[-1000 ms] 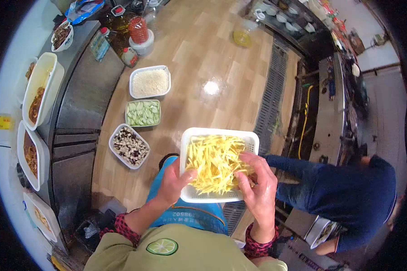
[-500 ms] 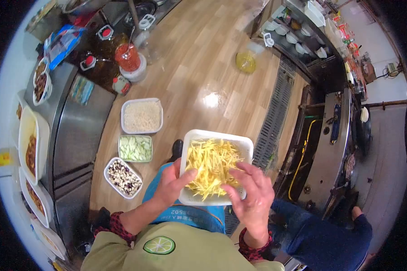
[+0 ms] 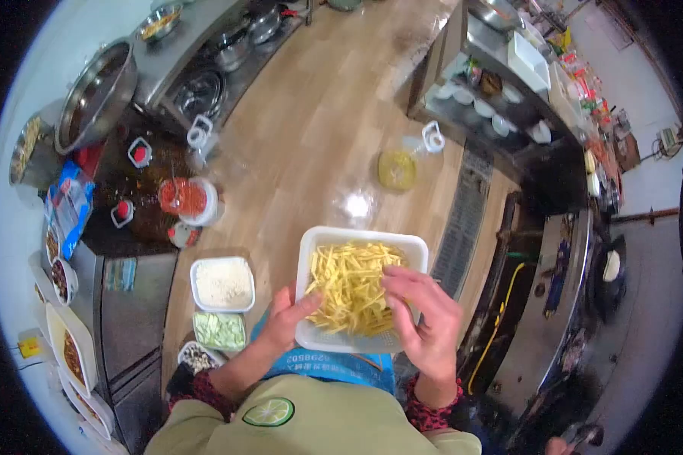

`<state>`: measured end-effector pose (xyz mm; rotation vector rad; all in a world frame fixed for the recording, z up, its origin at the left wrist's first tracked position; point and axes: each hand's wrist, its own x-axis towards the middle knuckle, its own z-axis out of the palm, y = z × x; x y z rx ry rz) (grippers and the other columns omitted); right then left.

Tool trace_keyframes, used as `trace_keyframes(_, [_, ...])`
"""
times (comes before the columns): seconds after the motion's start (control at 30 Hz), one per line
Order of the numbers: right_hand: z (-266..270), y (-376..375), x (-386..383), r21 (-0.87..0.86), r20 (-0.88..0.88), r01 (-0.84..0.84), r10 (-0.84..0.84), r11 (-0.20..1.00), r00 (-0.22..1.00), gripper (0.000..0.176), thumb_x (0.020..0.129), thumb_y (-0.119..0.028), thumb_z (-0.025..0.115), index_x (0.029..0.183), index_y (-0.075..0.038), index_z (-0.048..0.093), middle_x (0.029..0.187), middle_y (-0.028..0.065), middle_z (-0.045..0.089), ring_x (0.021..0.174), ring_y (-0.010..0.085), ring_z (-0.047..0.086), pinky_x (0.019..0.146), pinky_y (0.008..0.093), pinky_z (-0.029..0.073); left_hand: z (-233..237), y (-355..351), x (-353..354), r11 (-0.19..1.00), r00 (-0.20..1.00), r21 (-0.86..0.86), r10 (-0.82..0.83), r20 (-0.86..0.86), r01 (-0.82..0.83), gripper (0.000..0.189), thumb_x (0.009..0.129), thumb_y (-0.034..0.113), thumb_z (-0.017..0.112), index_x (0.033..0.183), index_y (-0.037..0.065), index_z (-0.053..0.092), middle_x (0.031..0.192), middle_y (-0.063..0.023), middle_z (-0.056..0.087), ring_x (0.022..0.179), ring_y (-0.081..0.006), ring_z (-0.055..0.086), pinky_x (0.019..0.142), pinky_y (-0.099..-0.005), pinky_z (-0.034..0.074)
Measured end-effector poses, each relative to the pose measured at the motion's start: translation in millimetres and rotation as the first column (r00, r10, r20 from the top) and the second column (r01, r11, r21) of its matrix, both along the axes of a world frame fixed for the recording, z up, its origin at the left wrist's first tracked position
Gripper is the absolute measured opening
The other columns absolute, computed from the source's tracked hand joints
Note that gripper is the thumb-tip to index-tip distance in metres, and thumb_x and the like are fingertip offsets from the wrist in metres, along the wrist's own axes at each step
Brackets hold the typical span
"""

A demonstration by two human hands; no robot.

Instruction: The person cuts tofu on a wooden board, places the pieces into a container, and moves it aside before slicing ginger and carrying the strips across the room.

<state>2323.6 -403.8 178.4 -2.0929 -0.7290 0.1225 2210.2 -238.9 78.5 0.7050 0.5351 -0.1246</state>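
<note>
A white plastic basket (image 3: 304, 265) full of thin yellow strips (image 3: 349, 284), like shredded potato, is held in front of my body. My left hand (image 3: 284, 318) grips its left side, with the thumb over the rim. My right hand (image 3: 429, 318) is over the basket's right side, its fingers spread and curved by the strips. No strips show in that hand.
Left on the floor stand tubs of white grains (image 3: 223, 284), sliced green vegetable (image 3: 220, 331) and dark-and-white pieces (image 3: 197, 355). A jug of yellow liquid (image 3: 397, 170) stands ahead. A floor drain (image 3: 463, 220) and a stove counter (image 3: 546, 303) run along the right.
The view has tilted up, showing more of the floor and counters ahead. My right hand has shifted slightly over the strips. The other person's dark sleeve has mostly left view at right.
</note>
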Motion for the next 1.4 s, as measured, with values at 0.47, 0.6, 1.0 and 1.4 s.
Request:
trace_keyframes(0.47, [24.2,157.7,318.9,0.020,0.459,-0.294,0.252,0.956,0.852,0.037,0.066,0.003,0.062,0.102,-0.002,0.060,0.093,0.0101,0.067,0.078,0.0223,0.062,0.070,0.0325,0.043,-20.1,133.7,312.8,0.924,0.924,-0.022,0.379,-0.054,-0.381,0.038,0.087,0.014,0.058,0.122,0.000,0.052,0.110,-0.0095,0.061,0.098,-0.0176,0.060,0.086,-0.0324,0.048])
trace_keyframes(0.6, [9.3,217.4,413.4,0.060,0.426,-0.241,0.194,0.969,0.884,0.039,0.067,0.000,0.063,0.106,-0.003,0.059,0.087,0.0093,0.067,0.075,0.0221,0.063,0.073,0.0369,0.044,-32.1,207.4,410.8,0.943,0.943,-0.006,0.333,0.003,-0.333,0.037,0.087,0.010,0.056,0.122,-0.001,0.051,0.110,-0.0107,0.061,0.096,-0.0194,0.061,0.085,-0.0333,0.050])
trace_keyframes(1.0, [-71.5,257.2,712.0,0.302,-0.436,0.621,-0.474,0.724,0.765,0.016,0.092,-0.010,0.054,0.099,0.004,0.057,0.082,0.0107,0.062,0.067,0.0163,0.061,0.061,0.0287,0.052,-34.0,351.8,782.6,0.943,0.941,0.003,0.332,0.059,-0.333,0.044,0.087,0.016,0.056,0.126,-0.003,0.047,0.114,-0.0136,0.058,0.101,-0.0235,0.059,0.089,-0.0366,0.047])
trace_keyframes(1.4, [-95.9,421.7,1048.3,0.102,-0.840,-0.037,0.106,0.994,0.532,0.045,0.093,-0.039,0.051,0.115,0.000,0.055,0.074,0.0040,0.058,0.058,0.0107,0.056,0.054,0.0249,0.048,-16.8,459.2,1044.4,0.930,0.936,0.131,0.326,0.134,-0.343,0.045,0.084,0.023,0.059,0.119,-0.005,0.051,0.109,-0.0157,0.060,0.096,-0.0273,0.062,0.081,-0.0410,0.053])
